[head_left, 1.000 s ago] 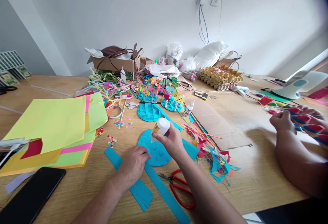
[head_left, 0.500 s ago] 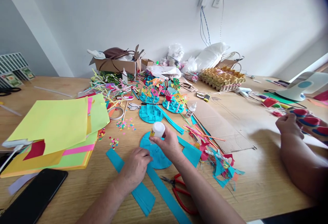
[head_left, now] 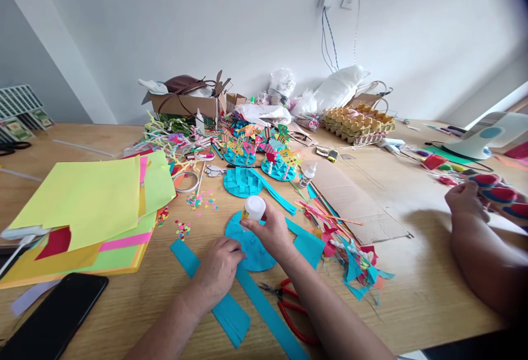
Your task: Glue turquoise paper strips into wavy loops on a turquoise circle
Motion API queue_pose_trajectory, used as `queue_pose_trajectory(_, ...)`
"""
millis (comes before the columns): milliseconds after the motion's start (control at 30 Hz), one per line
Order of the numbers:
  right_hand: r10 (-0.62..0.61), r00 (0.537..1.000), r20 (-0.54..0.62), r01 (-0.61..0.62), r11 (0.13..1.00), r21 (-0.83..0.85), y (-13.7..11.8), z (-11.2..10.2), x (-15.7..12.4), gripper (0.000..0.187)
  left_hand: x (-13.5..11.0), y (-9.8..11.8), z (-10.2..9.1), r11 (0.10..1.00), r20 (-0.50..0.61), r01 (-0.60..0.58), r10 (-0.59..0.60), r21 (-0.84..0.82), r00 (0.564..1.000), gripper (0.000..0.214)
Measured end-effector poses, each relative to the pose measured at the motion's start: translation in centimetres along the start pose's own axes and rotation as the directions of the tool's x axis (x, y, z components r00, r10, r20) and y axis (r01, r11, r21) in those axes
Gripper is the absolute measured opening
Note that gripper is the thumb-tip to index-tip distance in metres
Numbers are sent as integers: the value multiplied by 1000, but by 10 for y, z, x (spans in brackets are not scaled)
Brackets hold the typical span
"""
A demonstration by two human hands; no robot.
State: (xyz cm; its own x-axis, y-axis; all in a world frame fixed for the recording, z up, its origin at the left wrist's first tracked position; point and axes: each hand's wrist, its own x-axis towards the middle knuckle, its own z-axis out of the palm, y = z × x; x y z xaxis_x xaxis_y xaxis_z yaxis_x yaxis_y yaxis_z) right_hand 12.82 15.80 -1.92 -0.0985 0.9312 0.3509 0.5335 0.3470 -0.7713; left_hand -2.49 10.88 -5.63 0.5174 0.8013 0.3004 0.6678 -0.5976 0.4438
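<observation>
the glue bottle [head_left: 253, 209] is upside down in my right hand [head_left: 272, 233], fingers clamped round its body, nozzle down over the far edge of the blue paper disc [head_left: 258, 255]. the disc lies flat on the wooden table [head_left: 412, 294] in front of me. my left hand [head_left: 218, 269] rests on the disc's near-left rim, fingers curled; whether they pinch it or only press i cannot tell. blue paper strips [head_left: 231, 316] lie under my left wrist, red scissors [head_left: 292, 316] just beside my right forearm. a stack of coloured paper [head_left: 91, 200] and a black phone [head_left: 53, 316] sit to the left. far right, another person's hand [head_left: 466, 200] holds something red and blue.
</observation>
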Motion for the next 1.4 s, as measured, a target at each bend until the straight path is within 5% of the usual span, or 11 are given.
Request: queue_pose_trajectory(1400, -22, 1000, 20, 22, 1000, -10, 0, 0, -4, 27, 1, 1, 0, 1000, 1, 12, -12, -8, 1000, 29)
